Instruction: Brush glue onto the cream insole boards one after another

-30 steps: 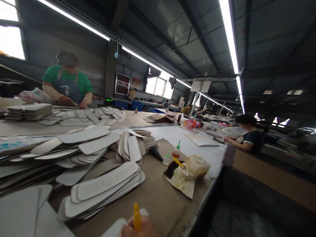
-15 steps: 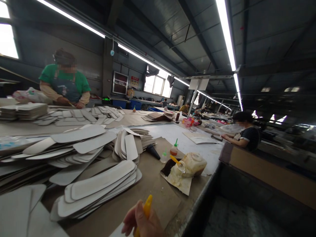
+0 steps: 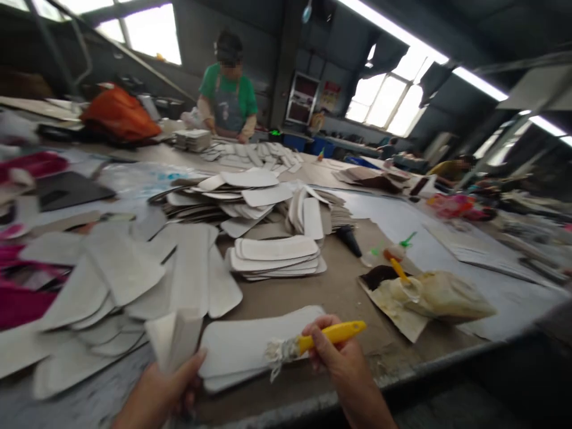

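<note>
My right hand (image 3: pixel 337 357) is shut on a yellow-handled glue brush (image 3: pixel 330 336), and its white, glue-clogged bristles (image 3: pixel 279 351) lie against a flat grey-white insole board (image 3: pixel 254 345) on the brown-covered table (image 3: pixel 344 298). At the lower left, my left hand (image 3: pixel 163 396) grips the raised edge of a pale insole board (image 3: pixel 174 339). A loose spread of similar boards (image 3: pixel 120 286) lies just beyond it. To the right stands a glue-smeared bag (image 3: pixel 447 296) on stained brown paper (image 3: pixel 393 310), with a second yellow handle (image 3: pixel 397 270) stuck in it.
Stacks of insole boards (image 3: pixel 263 199) fill the middle of the table, beside a small glue bottle with a green nozzle (image 3: pixel 393 253) and a black cone (image 3: pixel 348 241). A co-worker in a green shirt (image 3: pixel 227 89) handles more boards (image 3: pixel 250 155) at the far end. Pink material (image 3: pixel 27 304) lies at the left.
The view has swung left. My left hand has come into view holding a board. My right hand has lowered the brush from upright to nearly flat, its bristles now on a board.
</note>
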`<control>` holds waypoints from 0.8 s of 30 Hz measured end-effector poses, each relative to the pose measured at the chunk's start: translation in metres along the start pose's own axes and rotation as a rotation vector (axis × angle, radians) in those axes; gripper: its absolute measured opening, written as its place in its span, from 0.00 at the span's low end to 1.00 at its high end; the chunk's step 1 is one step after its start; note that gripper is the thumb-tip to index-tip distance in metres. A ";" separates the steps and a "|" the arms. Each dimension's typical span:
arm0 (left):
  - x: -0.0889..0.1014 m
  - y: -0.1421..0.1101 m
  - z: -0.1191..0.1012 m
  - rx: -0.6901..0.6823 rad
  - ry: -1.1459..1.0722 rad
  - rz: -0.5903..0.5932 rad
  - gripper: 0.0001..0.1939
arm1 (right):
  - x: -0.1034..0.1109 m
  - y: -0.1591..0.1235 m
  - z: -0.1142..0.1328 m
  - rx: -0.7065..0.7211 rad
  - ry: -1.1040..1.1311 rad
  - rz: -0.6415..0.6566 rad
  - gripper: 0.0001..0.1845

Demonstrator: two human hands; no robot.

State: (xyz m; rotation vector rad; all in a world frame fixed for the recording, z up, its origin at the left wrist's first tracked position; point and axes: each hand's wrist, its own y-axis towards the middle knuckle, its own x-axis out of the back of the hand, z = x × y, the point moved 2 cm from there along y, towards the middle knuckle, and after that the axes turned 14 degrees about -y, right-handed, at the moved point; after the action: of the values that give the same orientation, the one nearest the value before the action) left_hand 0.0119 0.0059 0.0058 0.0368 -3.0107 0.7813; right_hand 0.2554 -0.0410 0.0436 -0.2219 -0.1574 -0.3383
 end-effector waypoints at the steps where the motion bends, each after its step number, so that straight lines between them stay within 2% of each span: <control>1: 0.003 -0.002 0.002 -0.007 -0.055 -0.036 0.17 | -0.004 0.001 0.001 -0.013 0.001 -0.001 0.22; 3: 0.004 -0.001 0.002 -0.005 -0.139 -0.050 0.16 | -0.015 0.001 0.002 -0.026 -0.004 -0.006 0.21; 11: 0.000 0.003 0.005 0.124 -0.148 0.152 0.14 | -0.060 -0.003 -0.004 -0.004 -0.089 0.078 0.18; 14: 0.002 0.004 0.007 0.154 -0.144 0.197 0.13 | -0.061 -0.002 -0.009 -0.008 -0.212 0.092 0.18; 18: 0.004 0.005 0.010 0.168 -0.155 0.203 0.13 | -0.051 -0.005 -0.005 0.041 -0.432 -0.007 0.16; 21: 0.003 0.004 0.010 0.179 -0.134 0.195 0.14 | -0.052 -0.010 0.003 0.072 -0.462 -0.063 0.16; 24: 0.002 0.003 0.006 0.194 -0.112 0.174 0.13 | -0.061 -0.013 0.006 0.072 -0.410 -0.030 0.16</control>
State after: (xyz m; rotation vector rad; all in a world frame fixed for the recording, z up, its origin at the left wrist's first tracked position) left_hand 0.0093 0.0053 -0.0005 -0.1860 -3.0603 1.1217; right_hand 0.1939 -0.0323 0.0403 -0.2155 -0.5766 -0.3129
